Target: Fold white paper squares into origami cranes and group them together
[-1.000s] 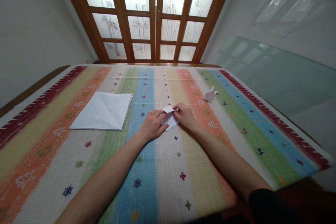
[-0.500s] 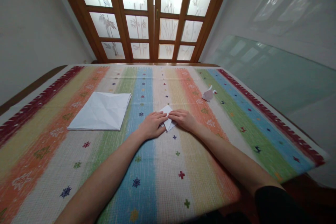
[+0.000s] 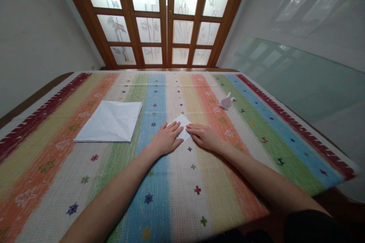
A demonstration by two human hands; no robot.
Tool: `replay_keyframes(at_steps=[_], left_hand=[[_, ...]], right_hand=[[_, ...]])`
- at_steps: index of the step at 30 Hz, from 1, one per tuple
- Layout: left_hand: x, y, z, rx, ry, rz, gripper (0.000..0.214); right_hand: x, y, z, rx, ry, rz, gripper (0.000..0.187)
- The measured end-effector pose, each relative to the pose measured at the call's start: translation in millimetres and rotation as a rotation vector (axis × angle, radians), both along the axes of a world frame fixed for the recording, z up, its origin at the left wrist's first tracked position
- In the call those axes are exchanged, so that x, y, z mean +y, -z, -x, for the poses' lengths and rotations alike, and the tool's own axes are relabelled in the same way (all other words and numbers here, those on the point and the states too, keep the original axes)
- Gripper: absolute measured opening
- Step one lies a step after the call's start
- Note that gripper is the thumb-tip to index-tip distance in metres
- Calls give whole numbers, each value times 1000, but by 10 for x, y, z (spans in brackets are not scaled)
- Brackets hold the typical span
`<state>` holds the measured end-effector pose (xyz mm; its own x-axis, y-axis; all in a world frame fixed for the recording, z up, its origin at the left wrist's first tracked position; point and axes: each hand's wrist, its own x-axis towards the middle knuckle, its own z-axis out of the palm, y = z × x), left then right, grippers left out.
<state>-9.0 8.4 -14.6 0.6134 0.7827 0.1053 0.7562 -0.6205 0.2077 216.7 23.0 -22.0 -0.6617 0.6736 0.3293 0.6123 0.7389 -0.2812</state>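
A small white folded paper (image 3: pixel 182 120) lies in a diamond shape on the striped tablecloth (image 3: pixel 182 182), partly covered by both hands. My left hand (image 3: pixel 168 138) rests flat on its left side, fingers apart and thumb stretched toward the lower corner. At the right corner, my right hand (image 3: pixel 205 136) keeps its fingers close together and slightly bent on the paper's edge; its thumb is hidden. Further left lies a stack of larger white square paper (image 3: pixel 110 121) with crease lines. A small folded paper figure (image 3: pixel 226 102) with a raised point stands beyond my right hand.
The patterned cloth covers a table with a wooden edge (image 3: pixel 31 97) showing at the left. Beyond the far side are wooden doors with frosted panes (image 3: pixel 148 29). A pale glass panel (image 3: pixel 296 72) leans along the right wall.
My hands have moved slightly apart. The small paper shows a wider, flatter diamond, without the narrow flap seen before. My left fingers have spread flat. The paper stack and figure stay put.
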Motion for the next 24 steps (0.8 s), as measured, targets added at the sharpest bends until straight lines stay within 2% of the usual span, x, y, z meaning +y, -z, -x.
replay_keyframes(at_steps=[8, 11, 16, 20, 22, 24], left_hand=[[-53, -23, -42, 46, -100, 19, 62], [-53, -26, -47, 52, -138, 12, 67], [-34, -9, -39, 22, -221, 16, 85], [-20, 2, -37, -45, -251, 25, 91], [-17, 12, -38, -94, -254, 15, 93], [-11, 30, -34, -158, -258, -15, 96]], right_hand=[[64, -79, 233, -9, 250, 46, 24], [115, -97, 324, 53, 363, 99, 20], [241, -138, 368, 226, 520, 307, 50], [326, -126, 326, 383, 544, 515, 59], [336, -115, 308, 497, 518, 621, 51], [326, -137, 294, 613, 470, 676, 36]])
